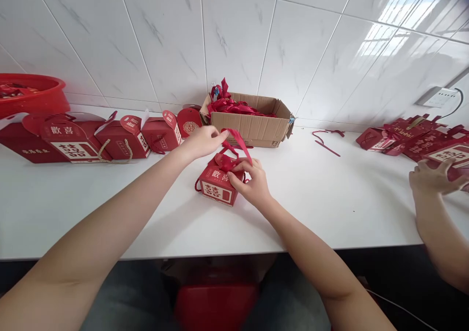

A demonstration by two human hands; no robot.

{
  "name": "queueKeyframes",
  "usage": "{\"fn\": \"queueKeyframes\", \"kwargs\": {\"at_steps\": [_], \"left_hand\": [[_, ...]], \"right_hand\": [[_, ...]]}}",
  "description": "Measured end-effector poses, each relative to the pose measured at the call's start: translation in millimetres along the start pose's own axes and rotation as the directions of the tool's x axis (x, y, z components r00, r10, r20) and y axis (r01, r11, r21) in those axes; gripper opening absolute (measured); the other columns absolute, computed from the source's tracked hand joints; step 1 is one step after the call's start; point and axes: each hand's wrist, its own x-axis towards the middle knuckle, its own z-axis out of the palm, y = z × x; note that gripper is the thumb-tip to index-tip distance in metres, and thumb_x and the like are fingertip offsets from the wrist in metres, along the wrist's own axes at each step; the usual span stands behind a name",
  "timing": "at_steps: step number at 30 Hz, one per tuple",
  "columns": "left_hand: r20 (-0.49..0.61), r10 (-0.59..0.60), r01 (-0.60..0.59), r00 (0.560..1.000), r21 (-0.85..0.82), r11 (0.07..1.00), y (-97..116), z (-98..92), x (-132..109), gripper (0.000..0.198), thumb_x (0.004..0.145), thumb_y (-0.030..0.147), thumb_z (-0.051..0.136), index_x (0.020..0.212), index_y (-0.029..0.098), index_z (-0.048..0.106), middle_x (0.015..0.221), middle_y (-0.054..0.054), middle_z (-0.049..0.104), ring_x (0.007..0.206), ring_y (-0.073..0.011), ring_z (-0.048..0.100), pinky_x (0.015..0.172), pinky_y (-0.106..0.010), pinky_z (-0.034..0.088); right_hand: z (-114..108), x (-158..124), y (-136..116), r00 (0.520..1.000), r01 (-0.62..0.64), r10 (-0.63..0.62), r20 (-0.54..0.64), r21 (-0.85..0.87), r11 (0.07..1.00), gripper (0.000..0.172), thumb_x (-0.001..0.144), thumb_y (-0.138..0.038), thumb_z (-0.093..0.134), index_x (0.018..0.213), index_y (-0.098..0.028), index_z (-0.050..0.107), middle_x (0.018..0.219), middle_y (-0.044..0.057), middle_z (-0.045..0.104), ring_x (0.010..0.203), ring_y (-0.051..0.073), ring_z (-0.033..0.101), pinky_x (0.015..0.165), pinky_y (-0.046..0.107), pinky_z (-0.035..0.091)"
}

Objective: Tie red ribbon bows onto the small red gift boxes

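Observation:
In front of me a small red gift box [218,182] with white characters stands upright on the white table. A red ribbon [236,136] is looped at its top, above the folded flaps. My left hand [205,141] pinches the upper end of the ribbon between thumb and fingertips, raised over the box. At the box's top right edge, my right hand [252,179] has its fingers closed on the lower part of the ribbon, the thumb against the box. Dark red cord handles hang at the box's sides.
Behind the box stands a cardboard carton [249,125] of red ribbons. Several red gift boxes [82,138] line the left, before a red basin [36,96]. Loose cords [326,143] lie right of the carton. A co-worker's hand [436,177] touches boxes at far right, below a power socket [437,97].

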Motion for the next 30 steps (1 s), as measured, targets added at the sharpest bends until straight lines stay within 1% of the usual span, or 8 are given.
{"fn": "queueKeyframes", "kwargs": {"at_steps": [3,5,8,11,14,18,24,30], "left_hand": [[0.177,-0.276,0.283,0.945,-0.017,0.959,-16,4.2,13,0.037,0.068,0.034,0.08,0.045,0.021,0.055,0.044,-0.002,0.048,0.062,-0.0254,0.057,0.062,-0.029,0.04],[0.267,-0.327,0.334,0.906,0.021,0.942,-18,4.9,15,0.031,0.062,0.033,0.084,0.048,0.022,0.059,0.045,-0.002,0.053,0.056,-0.0236,0.055,0.062,-0.029,0.041],[0.375,-0.307,0.257,0.875,0.178,0.95,-14,6.6,15,0.027,0.053,0.032,0.088,0.049,0.022,0.063,0.048,-0.002,0.059,0.05,-0.0202,0.051,0.059,-0.03,0.04],[0.522,-0.23,0.133,0.821,0.217,0.967,-4,8.3,18,0.022,0.057,0.034,0.085,0.051,0.02,0.068,0.053,-0.005,0.062,0.051,-0.0184,0.052,0.059,-0.031,0.038],[0.595,-0.121,0.074,0.794,0.102,0.992,7,6.8,19,0.016,0.064,0.034,0.08,0.062,0.019,0.074,0.069,-0.006,0.07,0.065,-0.019,0.059,0.071,-0.033,0.042],[0.697,0.015,0.14,0.717,-0.165,0.976,17,2.5,13,0.019,0.075,0.034,0.073,0.076,0.014,0.074,0.09,-0.009,0.073,0.087,-0.0211,0.064,0.088,-0.036,0.044],[0.556,0.133,0.25,0.82,-0.558,0.791,36,-5.2,-1,0.025,0.091,0.024,0.057,0.068,0.013,0.059,0.067,-0.003,0.056,0.062,-0.0136,0.058,0.064,-0.028,0.048],[0.376,0.167,0.208,0.912,-0.771,0.602,65,-24.6,2,0.034,0.099,0.024,0.041,0.067,0.016,0.047,0.055,0.005,0.036,0.042,-0.0053,0.037,0.043,-0.018,0.037]], "right_hand": [[0,0,0,1.0,0.027,-0.027,0.007,0.005,1.0,0.01,0.078,-0.028,0.066,0.071,-0.024,0.06,0.093,0.006,0.07,0.096,0.025,0.06,0.091,0.046,0.046],[-1,0,0,0.999,0.041,-0.041,0.007,0.0,0.999,0.009,0.078,-0.028,0.065,0.072,-0.024,0.061,0.093,0.006,0.07,0.097,0.025,0.06,0.093,0.046,0.045],[0,-1,0,0.999,0.05,-0.05,-0.008,-0.021,0.999,0.009,0.077,-0.027,0.066,0.07,-0.024,0.062,0.093,0.007,0.07,0.096,0.025,0.059,0.091,0.047,0.046],[1,-3,0,0.998,0.058,-0.059,-0.015,-0.051,0.997,0.009,0.078,-0.028,0.066,0.071,-0.024,0.064,0.091,0.007,0.07,0.094,0.026,0.058,0.09,0.047,0.046],[2,-4,-1,0.996,0.08,-0.083,-0.024,-0.112,0.99,0.011,0.081,-0.028,0.064,0.07,-0.023,0.065,0.09,0.006,0.069,0.093,0.024,0.057,0.089,0.044,0.046],[2,-5,-2,0.986,0.144,-0.157,-0.047,-0.216,0.966,0.014,0.085,-0.03,0.062,0.076,-0.022,0.071,0.089,0.006,0.069,0.089,0.022,0.054,0.084,0.038,0.048],[2,-5,-5,0.981,0.169,-0.191,-0.046,-0.295,0.94,0.015,0.085,-0.033,0.064,0.08,-0.022,0.072,0.086,0.008,0.066,0.084,0.021,0.051,0.08,0.037,0.05],[4,-6,-9,0.964,0.23,-0.261,-0.056,-0.324,0.918,0.015,0.085,-0.031,0.063,0.082,-0.02,0.073,0.081,0.008,0.063,0.079,0.02,0.051,0.076,0.036,0.051]]}}
